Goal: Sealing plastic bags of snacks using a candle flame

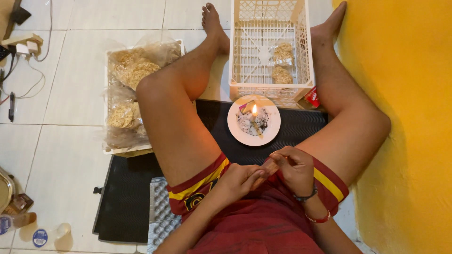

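Note:
I sit on the floor with my legs spread. My left hand [241,179] and my right hand [294,165] meet above my lap, both pinching a small clear plastic packet [269,166] with something brownish inside. Just beyond my hands stands a white plate [238,129] holding a short lit candle [254,113] among wax and scraps. Between my feet stands a white plastic crate [235,51] with two bagged round crackers [282,63] on its bottom.
A white tray [109,54] heaped with bagged crackers in clear plastic lies left of my left leg. A black mat [125,197] lies under me. A yellow wall [409,117] runs along the right. Cables and a plug strip [21,44] lie far left, bottles [28,226] near left.

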